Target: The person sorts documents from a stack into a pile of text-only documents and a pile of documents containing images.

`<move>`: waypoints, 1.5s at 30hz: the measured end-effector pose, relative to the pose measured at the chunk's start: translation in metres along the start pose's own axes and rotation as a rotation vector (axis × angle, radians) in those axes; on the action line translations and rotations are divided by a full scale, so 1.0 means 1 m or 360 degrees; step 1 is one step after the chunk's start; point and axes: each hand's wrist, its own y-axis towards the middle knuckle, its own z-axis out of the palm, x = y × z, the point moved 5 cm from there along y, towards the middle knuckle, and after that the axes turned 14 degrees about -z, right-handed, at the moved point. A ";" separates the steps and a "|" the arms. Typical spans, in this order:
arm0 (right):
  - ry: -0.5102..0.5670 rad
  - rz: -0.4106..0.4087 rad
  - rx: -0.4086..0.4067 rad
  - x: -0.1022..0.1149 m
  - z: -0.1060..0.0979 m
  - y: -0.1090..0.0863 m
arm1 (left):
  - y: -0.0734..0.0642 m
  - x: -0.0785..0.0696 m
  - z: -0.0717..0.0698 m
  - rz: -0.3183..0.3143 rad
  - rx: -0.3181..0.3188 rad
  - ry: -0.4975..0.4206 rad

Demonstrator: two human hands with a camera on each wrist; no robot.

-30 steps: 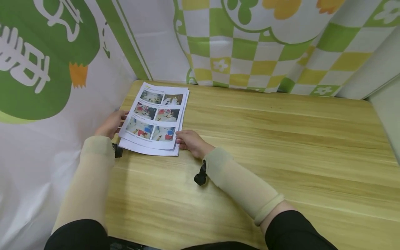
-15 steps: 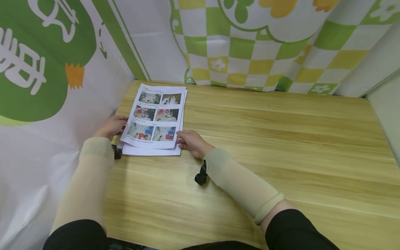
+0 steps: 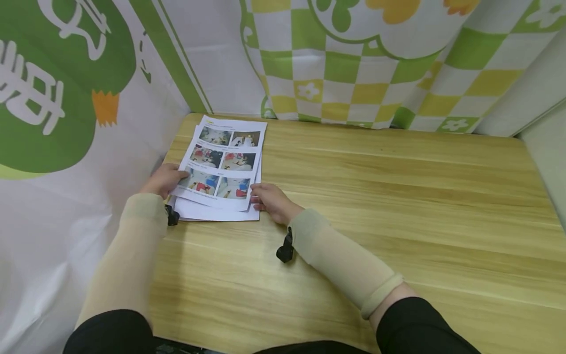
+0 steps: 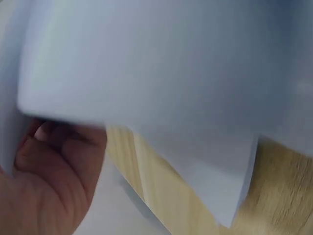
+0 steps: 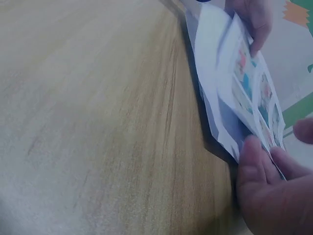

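Note:
A printed sheet of paper (image 3: pixel 217 173) with rows of colour photos lies uppermost on a small stack at the table's left end. White sheets (image 3: pixel 212 212) show beneath it along the near edge. My left hand (image 3: pixel 161 180) pinches the left edge of the printed sheet, its thumb on top; in the left wrist view raised paper (image 4: pixel 146 63) hides most of the fingers of that hand (image 4: pixel 58 171). At the opposite edge, my right hand (image 3: pixel 275 202) holds the paper between thumb and fingers. The right wrist view shows the sheets bowed apart beside the right hand (image 5: pixel 274 191).
The wooden table (image 3: pixel 376 206) extends to the right of the stack. A white and green printed curtain (image 3: pixel 345 64) hangs behind it, and a white cloth (image 3: pixel 66 221) with green print closes off the left side. Small black cameras (image 3: pixel 285 247) are strapped at both wrists.
My left hand has come from beside the stack onto the printed sheet's left edge, thumb now on top. The sheets have shifted slightly against each other; my right hand has barely moved.

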 end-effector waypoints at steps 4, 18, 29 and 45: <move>-0.0181 -0.0154 -0.0152 0.006 -0.006 -0.001 | -0.008 -0.008 0.003 0.0146 -0.0036 -0.0051; -0.0181 -0.0287 -0.0387 0.012 -0.017 -0.002 | -0.036 -0.026 0.013 0.0540 0.0074 -0.0542; -0.0102 -0.0267 -0.0528 0.009 -0.039 0.001 | -0.038 -0.025 0.033 0.0511 0.0586 -0.0750; -0.0314 -0.0177 -0.0258 0.012 -0.072 -0.009 | -0.019 -0.022 0.056 0.0276 0.0258 -0.0576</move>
